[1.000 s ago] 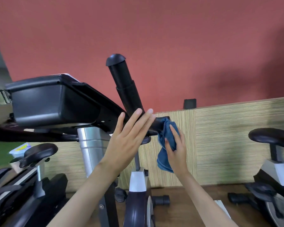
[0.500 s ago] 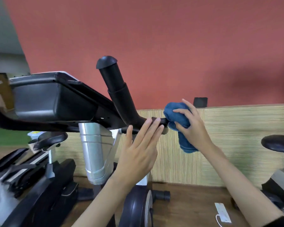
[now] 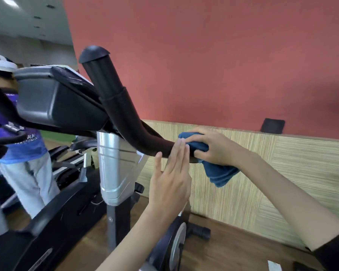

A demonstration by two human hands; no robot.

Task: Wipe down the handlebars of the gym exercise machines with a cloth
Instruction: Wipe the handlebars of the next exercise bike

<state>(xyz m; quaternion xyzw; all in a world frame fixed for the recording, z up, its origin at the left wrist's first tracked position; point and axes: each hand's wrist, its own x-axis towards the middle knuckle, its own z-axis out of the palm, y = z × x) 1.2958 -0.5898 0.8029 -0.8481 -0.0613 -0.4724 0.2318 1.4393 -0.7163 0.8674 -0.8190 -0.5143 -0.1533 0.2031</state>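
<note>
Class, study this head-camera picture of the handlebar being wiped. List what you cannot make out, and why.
Head view: the handlebar tip, covered by the blue cloth and the right hand gripping it.
Head view: the console screen, turned away from the camera.
Head view: the bystander, cut off by the left edge and partly behind the console.

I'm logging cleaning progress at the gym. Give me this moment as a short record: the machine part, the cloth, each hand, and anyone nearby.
part: black handlebar, rising beside the console
cloth: blue cloth, wrapped over the bar's low horizontal end, with its loose end hanging below
right: right hand grips the cloth around the bar
left: left hand is open, its straight fingers laid against the bar beside the cloth
nearby: a person stands at the far left
</note>
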